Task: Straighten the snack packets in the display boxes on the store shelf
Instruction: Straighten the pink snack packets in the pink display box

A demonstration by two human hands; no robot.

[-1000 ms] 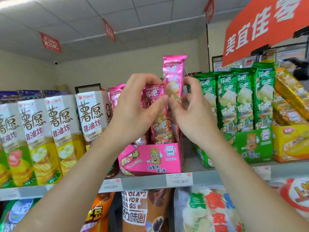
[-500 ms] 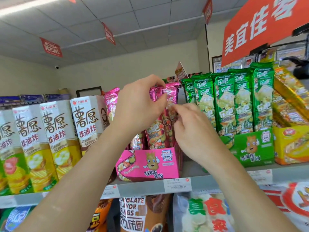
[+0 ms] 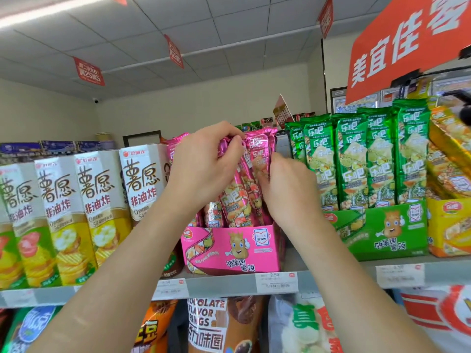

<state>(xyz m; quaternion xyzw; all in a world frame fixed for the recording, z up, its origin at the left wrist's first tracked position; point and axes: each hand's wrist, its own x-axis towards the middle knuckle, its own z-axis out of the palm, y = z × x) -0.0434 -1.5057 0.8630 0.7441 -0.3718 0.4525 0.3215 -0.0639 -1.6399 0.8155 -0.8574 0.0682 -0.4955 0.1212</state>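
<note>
A pink display box (image 3: pixel 230 247) stands on the shelf (image 3: pixel 229 284) with several tall pink snack packets (image 3: pixel 237 200) upright in it. My left hand (image 3: pixel 204 169) grips the tops of the packets on the left side, fingers curled over their upper edges. My right hand (image 3: pixel 288 189) pinches a pink packet on the box's right side at mid-height. Part of the packets is hidden behind both hands.
A green display box (image 3: pixel 382 233) of green packets (image 3: pixel 356 159) stands right of the pink one, then a yellow box (image 3: pixel 451 225). White and yellow chip cartons (image 3: pixel 96 207) line the left. Price tags (image 3: pixel 276 282) hang on the shelf edge; bags fill the shelf below.
The pink packet that stuck up high a second ago has gone down into the box, level with the others. My right hand has dropped lower along the packets; my left still holds their tops.
</note>
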